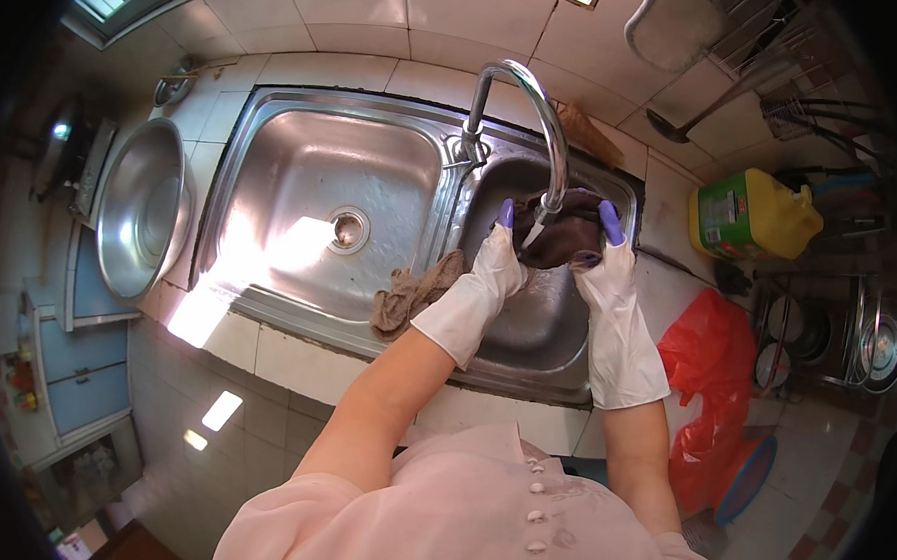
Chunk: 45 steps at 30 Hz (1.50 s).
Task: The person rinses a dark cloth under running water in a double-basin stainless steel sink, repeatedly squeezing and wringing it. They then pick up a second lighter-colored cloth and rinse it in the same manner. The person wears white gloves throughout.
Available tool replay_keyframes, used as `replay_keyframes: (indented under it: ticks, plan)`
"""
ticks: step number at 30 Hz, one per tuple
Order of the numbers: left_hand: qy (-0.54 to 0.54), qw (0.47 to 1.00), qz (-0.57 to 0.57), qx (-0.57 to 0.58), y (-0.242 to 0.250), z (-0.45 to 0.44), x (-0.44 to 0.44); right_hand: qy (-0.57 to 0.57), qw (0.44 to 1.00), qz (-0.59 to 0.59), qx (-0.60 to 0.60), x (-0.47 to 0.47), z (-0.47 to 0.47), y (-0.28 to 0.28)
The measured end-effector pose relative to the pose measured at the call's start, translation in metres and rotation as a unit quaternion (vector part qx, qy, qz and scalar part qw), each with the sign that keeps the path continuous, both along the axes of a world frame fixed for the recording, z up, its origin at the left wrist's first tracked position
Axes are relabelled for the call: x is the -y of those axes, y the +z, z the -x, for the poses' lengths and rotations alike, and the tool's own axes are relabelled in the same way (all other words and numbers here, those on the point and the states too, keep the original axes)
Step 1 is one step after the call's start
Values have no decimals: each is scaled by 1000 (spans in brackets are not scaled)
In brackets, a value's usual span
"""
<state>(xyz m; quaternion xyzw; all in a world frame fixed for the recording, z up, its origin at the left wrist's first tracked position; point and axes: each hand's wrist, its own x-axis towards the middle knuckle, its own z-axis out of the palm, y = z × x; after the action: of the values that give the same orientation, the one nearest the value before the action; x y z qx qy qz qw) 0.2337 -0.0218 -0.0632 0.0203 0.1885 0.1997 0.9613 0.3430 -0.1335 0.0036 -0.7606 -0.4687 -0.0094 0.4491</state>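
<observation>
A dark brown wet cloth (570, 239) is stretched between my two hands over the right basin (524, 343) of a stainless steel double sink. Water runs onto it from the curved chrome faucet (556, 134). My left hand (501, 245), in a white rubber glove with purple fingertips, grips the cloth's left side. On its right side my right hand (606, 249), gloved alike, holds it by the edge. Parts of the fingers are hidden behind the fabric. A brown rag (410, 297) lies over the sink's front rim and divider, close to my left forearm.
Left of the sink stands a large metal bowl (140, 210). The left basin (341, 163) has a round drain. At the right are a yellow jug with a green label (752, 214) and a red plastic bag (708, 359). A ladle (695, 126) hangs on the tiled wall.
</observation>
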Motion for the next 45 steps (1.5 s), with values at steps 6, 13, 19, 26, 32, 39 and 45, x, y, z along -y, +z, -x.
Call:
replay_keyframes:
  ticks: [6, 13, 19, 26, 32, 39, 45]
  plan:
    - [46, 758, -576, -301, 31, -11, 31, 23, 627, -283, -726, -28, -1, -89]
    - [21, 655, -630, -417, 16, -36, -45, 81, 632, -186, -748, -30, 49, -65]
    - [-12, 857, -491, -157, 9, -18, 16, -86, 797, -188, -567, -34, -2, -92]
    - [79, 587, -746, -304, 28, -22, 14, 78, 546, -245, -797, -31, 19, -120]
    - [68, 878, -402, -248, -6, -37, -34, 3, 673, -145, -725, -19, 37, -43]
    - [184, 639, -699, -262, 26, -21, 40, 62, 662, -274, -695, -38, 26, -30]
    - [-67, 710, -641, -283, 32, -26, -15, -69, 628, -122, -765, -30, 33, -63]
